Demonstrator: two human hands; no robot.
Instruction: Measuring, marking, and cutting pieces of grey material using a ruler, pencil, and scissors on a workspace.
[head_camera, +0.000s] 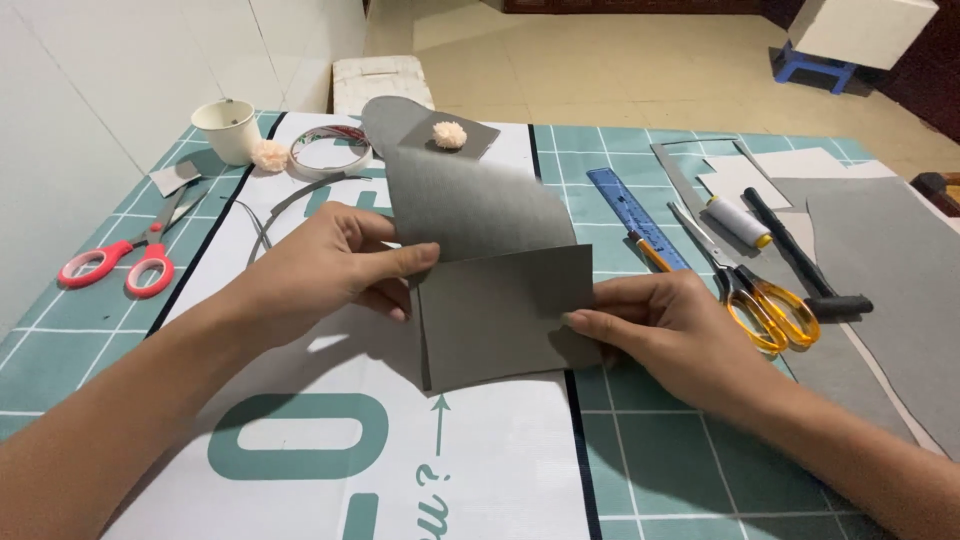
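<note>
I see the left hand (325, 265) pinching the left edge of a grey sheet (500, 310), thumb on top, fingers curled behind it and partly hidden. The right hand (665, 335) grips the sheet's right edge, thumb flat on the front, the other fingers tucked under where I can't make them out. The sheet sits between both hands, folded over: its upper flap curls up and away from them, and the lower panel stands off the bench (680, 470). Whether the fold is creased or just bent, I can't tell.

Beyond the hands, on the far end of the flap, sits a small peach pom-pom (449, 134). Past the left hand lie red-handled scissors (125, 262), a white paper cup (229, 128), a roll of tape (330, 150) and a second pom-pom (269, 155). Just past the right hand are yellow-handled scissors (765, 305), with a blue ruler (635, 215), a pencil (650, 250), a spool of white thread (740, 222) and a black tool (805, 265) near them. More grey material (890, 290) runs off the right edge, cut off.
</note>
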